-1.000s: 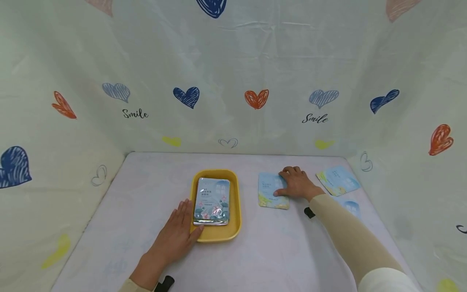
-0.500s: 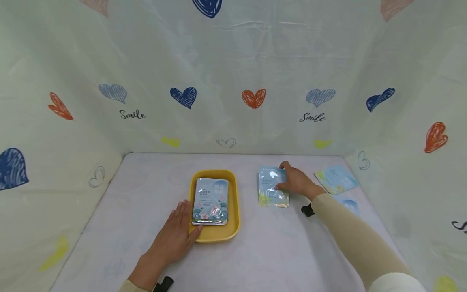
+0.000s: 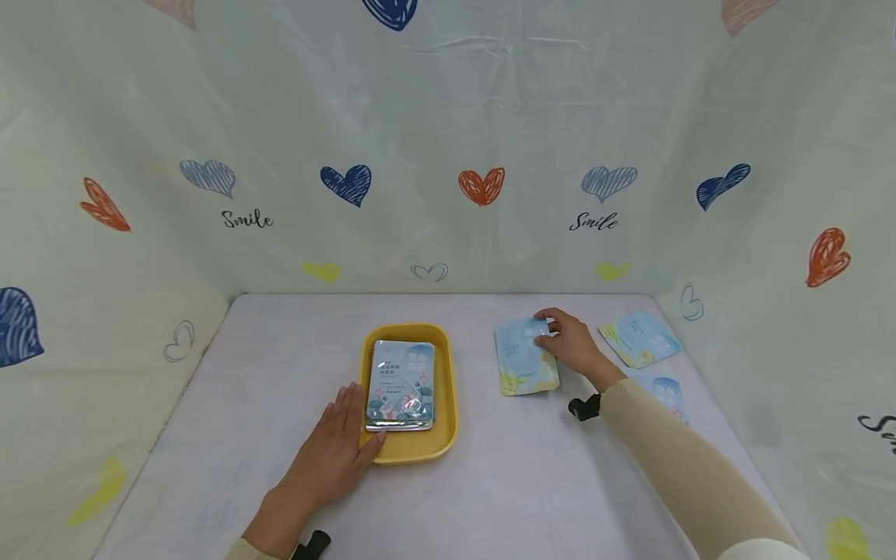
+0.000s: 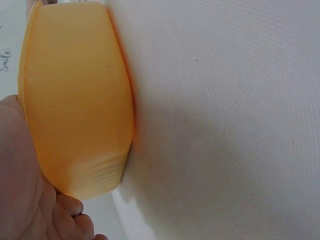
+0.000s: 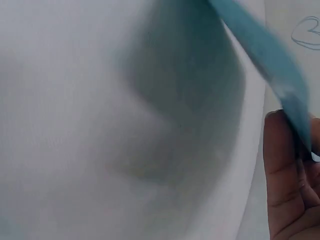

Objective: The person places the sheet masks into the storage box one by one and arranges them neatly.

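Note:
My right hand [image 3: 572,342] pinches the right edge of a light blue packet [image 3: 519,358] between thumb and fingers. In the right wrist view this packet [image 5: 270,55] is seen edge-on, above the white tabletop with a shadow beneath it. A yellow tray [image 3: 409,449] stands left of centre, with shiny blue foil packets [image 3: 400,381] with a flower print stacked in it. Along the tray's left rim lies my left hand [image 3: 329,443], fingers straight and thumb at the front corner. From the left wrist view, the palm and fingers touch the tray's outer side [image 4: 80,95].
Two more light blue packets lie to the right: one [image 3: 640,340] near the table's right edge and another [image 3: 663,393] partly behind the right sleeve [image 3: 689,467]. A heart-printed curtain [image 3: 427,117] surrounds the white table [image 3: 301,342] at the back and sides.
My right fingers have gone from resting spread on the packet to pinching its edge, and the packet has tilted and lifted a little. The left hand stays at the tray.

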### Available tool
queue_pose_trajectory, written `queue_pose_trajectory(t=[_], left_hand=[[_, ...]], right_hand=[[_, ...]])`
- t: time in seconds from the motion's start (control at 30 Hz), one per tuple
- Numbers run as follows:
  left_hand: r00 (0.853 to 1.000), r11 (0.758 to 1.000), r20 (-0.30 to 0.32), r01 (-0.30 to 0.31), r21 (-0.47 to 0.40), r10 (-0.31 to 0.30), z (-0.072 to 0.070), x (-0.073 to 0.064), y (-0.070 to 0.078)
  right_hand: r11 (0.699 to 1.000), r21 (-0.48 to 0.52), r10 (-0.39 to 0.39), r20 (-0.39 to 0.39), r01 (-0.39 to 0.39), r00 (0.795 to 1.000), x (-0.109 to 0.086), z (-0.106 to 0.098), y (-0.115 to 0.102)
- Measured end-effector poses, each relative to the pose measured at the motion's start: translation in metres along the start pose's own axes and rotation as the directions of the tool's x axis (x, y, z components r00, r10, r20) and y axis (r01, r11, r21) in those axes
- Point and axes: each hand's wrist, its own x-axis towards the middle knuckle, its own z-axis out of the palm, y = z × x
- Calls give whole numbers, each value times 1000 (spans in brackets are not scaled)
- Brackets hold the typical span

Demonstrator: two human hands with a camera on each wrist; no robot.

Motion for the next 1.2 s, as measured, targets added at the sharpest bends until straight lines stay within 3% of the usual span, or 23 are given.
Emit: queue_pose_trajectory(t=[0.23, 0.37, 0.53, 0.63, 1.0, 1.2], left_hand=[[1000, 1000, 5, -3, -9, 3, 0, 0, 0], [1000, 1000, 6, -7, -10, 7, 0, 0, -1], [1000, 1000, 2, -8, -13, 8, 0, -1, -1], [1000, 1000, 14, 0, -10, 0, 1, 0, -2], [999, 1000, 35, 15, -11, -15, 1, 0, -1], [1000, 1000, 20, 3, 18, -4, 1, 0, -1]], right_hand=[[982, 152, 99, 94, -113, 991, -2, 3, 7], [977, 129, 157, 112, -171, 981, -5, 9, 11], [984, 51, 165, 70, -169, 984, -10, 15, 11], [985, 55, 161, 31, -163, 986, -12, 16, 10], [956, 259, 161, -64, -139, 985, -18, 5, 1], [947, 298, 155, -102, -118, 983, -18, 1, -9]])
